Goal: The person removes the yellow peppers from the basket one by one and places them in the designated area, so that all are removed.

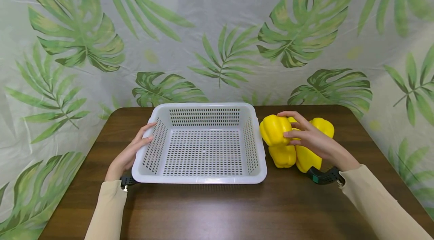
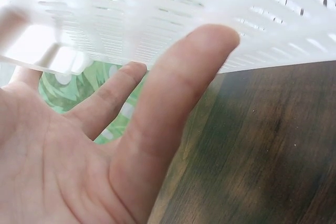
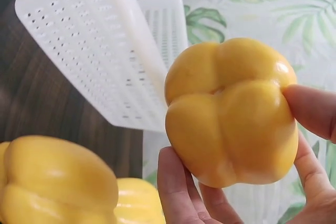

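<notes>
A white perforated plastic basket (image 1: 198,179) stands on the table in the head view, with nothing lying in it. My left hand (image 1: 131,149) holds its left side, finger and thumb over the rim; the left wrist view shows the thumb (image 2: 173,87) close against the slotted wall. To the basket's right, my right hand (image 1: 312,136) grips a yellow bell pepper (image 1: 272,130). Seen from the right wrist, that lobed pepper (image 3: 231,114) sits between thumb and fingers, raised above the others. Several more yellow bell peppers (image 1: 283,157) lie on the table under and behind this hand.
The dark brown wooden table (image 1: 217,210) carries everything. Behind it hangs a pale cloth (image 1: 230,14) printed with green leaves. A black strap (image 1: 325,176) is on the right wrist, another on the left.
</notes>
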Tool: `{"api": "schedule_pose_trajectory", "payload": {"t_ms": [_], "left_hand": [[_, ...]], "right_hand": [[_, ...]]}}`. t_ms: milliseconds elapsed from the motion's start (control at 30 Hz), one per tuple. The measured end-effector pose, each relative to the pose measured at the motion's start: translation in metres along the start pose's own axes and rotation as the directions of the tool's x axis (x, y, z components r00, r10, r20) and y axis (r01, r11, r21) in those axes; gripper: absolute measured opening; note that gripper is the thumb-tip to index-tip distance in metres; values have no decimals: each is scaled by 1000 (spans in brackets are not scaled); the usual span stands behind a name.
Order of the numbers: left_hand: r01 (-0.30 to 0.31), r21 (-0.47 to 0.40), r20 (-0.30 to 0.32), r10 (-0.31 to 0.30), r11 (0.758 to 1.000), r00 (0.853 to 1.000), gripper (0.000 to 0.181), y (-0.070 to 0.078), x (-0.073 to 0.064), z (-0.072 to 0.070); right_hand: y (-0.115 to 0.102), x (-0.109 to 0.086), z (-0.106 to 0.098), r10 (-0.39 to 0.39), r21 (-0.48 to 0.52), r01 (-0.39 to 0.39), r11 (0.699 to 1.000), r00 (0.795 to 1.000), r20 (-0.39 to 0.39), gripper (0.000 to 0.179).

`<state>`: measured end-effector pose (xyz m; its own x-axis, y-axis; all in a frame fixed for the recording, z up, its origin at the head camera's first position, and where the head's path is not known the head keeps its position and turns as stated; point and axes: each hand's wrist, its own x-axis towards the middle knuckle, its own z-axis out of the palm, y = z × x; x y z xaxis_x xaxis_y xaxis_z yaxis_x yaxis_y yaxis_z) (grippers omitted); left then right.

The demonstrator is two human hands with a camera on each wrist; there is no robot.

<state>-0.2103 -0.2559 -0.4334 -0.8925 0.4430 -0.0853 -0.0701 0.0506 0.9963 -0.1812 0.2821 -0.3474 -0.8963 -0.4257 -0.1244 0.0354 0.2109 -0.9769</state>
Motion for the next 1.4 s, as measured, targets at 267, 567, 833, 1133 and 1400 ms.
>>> {"api": "schedule_pose_trajectory", "payload": {"t_ms": [267, 567, 833, 1133, 1400], "left_hand": [[0, -6, 2, 0, 1000, 1000, 53, 1, 0, 1], [0, -10, 9, 1, 1000, 1000, 52, 2, -1, 1], [-1, -7, 7, 1, 1000, 1000, 51, 2, 0, 0], [-2, -1, 4, 2, 1000, 1000, 51, 1, 0, 0], [1, -9, 0, -1, 1000, 1000, 52, 0, 0, 1]], "right_hand": [[5, -6, -9, -7, -2, 7, 1000, 1000, 3, 52], [15, -18, -20, -22, -11, 22, 1000, 1000, -2, 52], [21, -30, -30, -36, -2, 36, 999, 999, -11, 50], [35, -39, -43, -50, -6, 50, 999, 998, -37, 50], [51, -55, -61, -135, 27, 136, 990, 991, -25, 53]]}}
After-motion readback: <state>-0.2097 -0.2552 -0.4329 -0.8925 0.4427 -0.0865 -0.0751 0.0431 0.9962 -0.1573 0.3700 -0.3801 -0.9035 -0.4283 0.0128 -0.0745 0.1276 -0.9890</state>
